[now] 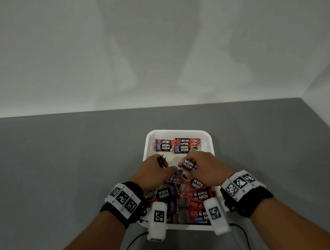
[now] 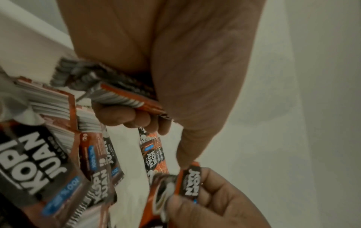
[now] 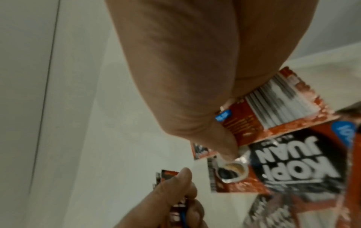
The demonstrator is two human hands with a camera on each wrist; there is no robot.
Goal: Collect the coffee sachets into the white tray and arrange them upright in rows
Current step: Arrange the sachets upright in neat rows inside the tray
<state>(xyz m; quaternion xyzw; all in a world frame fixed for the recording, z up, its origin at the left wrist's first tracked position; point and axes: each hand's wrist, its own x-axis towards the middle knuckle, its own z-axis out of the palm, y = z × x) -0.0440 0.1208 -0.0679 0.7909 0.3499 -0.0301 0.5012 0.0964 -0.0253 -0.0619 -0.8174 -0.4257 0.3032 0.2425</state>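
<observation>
Head view looks down on a white tray (image 1: pixel 145 145) on a grey table (image 1: pixel 66 160), with both hands over its middle — the left hand (image 1: pixel 153 172) has fingers curled round a small bundle of sachets (image 1: pixel 161 160), and the right hand (image 1: pixel 203 167) pinches a single sachet (image 1: pixel 187 164) between thumb and fingers. At the tray's far end two short rows of sachets (image 1: pixel 178 145) stand with labels facing the camera, while a loose heap of sachets (image 1: pixel 188 198) fills the near end between the wrists. Left wrist view shows the bundle (image 2: pixel 117 91) edge-on in the curled fingers (image 2: pixel 125 115) — the right wrist view is blurred.
</observation>
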